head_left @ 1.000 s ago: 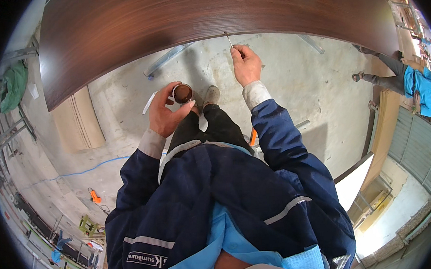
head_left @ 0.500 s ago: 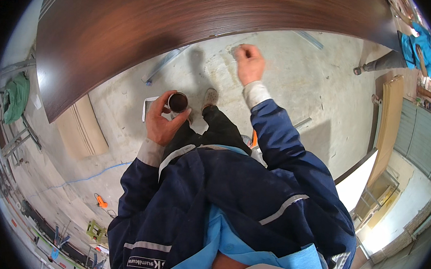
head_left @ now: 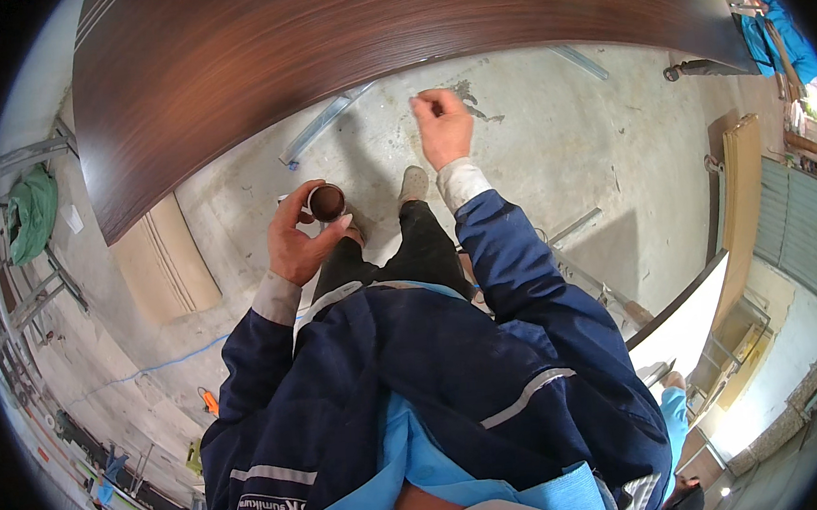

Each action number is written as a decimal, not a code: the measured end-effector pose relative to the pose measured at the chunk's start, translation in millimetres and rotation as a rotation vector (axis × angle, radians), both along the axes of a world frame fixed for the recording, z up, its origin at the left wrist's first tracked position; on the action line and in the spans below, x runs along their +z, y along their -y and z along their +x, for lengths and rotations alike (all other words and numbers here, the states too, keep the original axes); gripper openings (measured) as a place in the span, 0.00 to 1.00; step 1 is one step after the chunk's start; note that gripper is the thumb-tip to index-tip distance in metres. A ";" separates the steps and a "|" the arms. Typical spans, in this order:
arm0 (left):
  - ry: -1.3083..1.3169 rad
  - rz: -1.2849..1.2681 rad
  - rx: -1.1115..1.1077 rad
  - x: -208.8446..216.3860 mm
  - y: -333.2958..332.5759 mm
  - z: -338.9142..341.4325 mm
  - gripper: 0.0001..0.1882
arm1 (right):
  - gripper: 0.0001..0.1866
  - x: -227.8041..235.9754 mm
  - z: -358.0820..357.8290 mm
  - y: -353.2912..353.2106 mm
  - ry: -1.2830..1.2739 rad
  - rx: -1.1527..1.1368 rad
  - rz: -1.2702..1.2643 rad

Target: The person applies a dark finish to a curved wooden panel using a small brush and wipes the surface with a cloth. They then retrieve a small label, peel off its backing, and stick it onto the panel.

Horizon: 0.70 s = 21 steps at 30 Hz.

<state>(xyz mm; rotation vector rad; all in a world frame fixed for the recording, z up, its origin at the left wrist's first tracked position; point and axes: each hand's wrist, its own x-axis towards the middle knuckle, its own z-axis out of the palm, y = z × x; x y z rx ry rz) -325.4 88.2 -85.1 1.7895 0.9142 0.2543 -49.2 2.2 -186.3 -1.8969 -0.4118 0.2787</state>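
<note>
Left hand (head_left: pixel 294 250) grasped cup (head_left: pixel 328 202), brown inside, well off the board's (head_left: pixel 376 28) near edge. Right hand (head_left: pixel 445 133) hung closer to the board, fingers curled; couldn't tell whether they held anything.

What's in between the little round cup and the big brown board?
In the head view, grey floor shows between the little round cup and the big brown board, with a slanting silver metal bar crossing that stretch.

Panel (head_left: pixel 394 22) dark reddish-brown, streaked wood grain; cup (head_left: pixel 327 202) dark brown inside; jacket (head_left: pixel 433 347) navy, grey stripes (head_left: pixel 529 396)
</note>
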 end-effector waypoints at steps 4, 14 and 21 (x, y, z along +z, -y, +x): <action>0.017 0.006 0.005 1.9 -14.8 -32.2 0.32 | 0.09 3.1 -15.1 -11.1 -0.065 -0.177 0.040; 0.062 0.034 0.003 -2.6 -35.9 -83.1 0.33 | 0.08 10.3 -48.9 -35.9 -0.024 -0.267 0.043; 0.061 0.059 -0.003 -2.7 -42.3 -99.7 0.32 | 0.10 -5.1 -70.8 -45.8 -0.107 0.245 -0.081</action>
